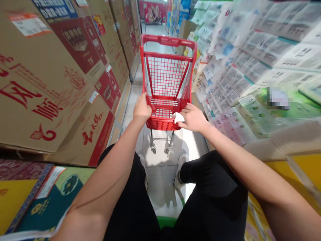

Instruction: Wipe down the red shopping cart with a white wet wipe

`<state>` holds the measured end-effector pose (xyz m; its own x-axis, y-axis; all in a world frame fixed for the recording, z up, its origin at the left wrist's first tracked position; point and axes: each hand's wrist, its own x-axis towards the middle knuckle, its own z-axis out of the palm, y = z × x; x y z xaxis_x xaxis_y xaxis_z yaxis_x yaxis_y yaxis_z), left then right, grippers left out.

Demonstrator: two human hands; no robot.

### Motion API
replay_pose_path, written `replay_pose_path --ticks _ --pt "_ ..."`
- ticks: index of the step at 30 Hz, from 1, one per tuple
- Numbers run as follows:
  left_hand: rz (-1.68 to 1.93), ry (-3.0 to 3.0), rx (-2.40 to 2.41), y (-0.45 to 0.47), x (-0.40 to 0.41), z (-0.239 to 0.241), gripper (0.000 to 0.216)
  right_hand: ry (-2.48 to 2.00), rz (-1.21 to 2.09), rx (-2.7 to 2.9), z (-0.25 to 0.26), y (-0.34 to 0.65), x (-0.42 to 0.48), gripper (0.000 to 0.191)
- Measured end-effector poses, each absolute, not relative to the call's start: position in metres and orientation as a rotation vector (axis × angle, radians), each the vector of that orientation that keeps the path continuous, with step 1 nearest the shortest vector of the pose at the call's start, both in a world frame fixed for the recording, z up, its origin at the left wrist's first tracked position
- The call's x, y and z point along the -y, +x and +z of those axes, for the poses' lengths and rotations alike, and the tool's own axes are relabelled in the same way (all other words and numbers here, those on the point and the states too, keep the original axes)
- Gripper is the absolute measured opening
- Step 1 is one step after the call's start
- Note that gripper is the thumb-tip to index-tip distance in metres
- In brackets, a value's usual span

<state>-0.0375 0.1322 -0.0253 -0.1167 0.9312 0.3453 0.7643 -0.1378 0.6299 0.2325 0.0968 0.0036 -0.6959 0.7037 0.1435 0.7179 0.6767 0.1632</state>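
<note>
A red plastic shopping cart (167,75) with a grid basket stands upright in front of me on thin metal legs with casters. My left hand (142,108) is closed around the near left side of its rim, fingers curled over the edge. At the near right corner, my right hand (194,117) pinches a crumpled white cloth or tissue (178,117) against the rim. Some of its fingers lie stretched along the cart's right side. No goods show in the part of the basket I can see.
Stacked cardboard boxes (47,87) wall the left side. White packs, probably tissue paper (250,67), are piled on the right. Between my shoes, the tiled floor (160,174) runs along a narrow aisle. Something green (166,221) shows below me.
</note>
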Motion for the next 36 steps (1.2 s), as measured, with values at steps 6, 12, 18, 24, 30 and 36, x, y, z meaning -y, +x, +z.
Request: replay_pose_path --ticks 6,12,18,24,30,36 --pt "0.967 2.014 -2.024 0.006 -0.107 -0.008 0.058 -1.266 -0.278 2.788 -0.002 0.210 -0.095 0.055" --pt "0.654 2.027 -2.060 0.024 -0.100 -0.014 0.045 -1.220 -0.264 2.812 -0.007 0.203 -0.098 0.059" --pt "0.544 2.149 -2.019 0.023 -0.090 -0.016 0.044 -1.149 -0.341 2.784 -0.010 0.217 -0.105 0.069" --pt "0.546 2.172 -1.933 0.023 -0.085 -0.016 0.041 -0.985 -0.465 2.723 -0.010 0.249 -0.135 0.089" --pt "0.553 2.212 -1.887 0.017 -0.092 -0.020 0.040 -0.832 -0.521 2.831 0.000 0.268 -0.177 0.087" --pt "0.547 2.251 -1.881 0.018 -0.094 -0.011 0.038 -0.761 -0.573 2.934 0.023 0.278 -0.204 0.083"
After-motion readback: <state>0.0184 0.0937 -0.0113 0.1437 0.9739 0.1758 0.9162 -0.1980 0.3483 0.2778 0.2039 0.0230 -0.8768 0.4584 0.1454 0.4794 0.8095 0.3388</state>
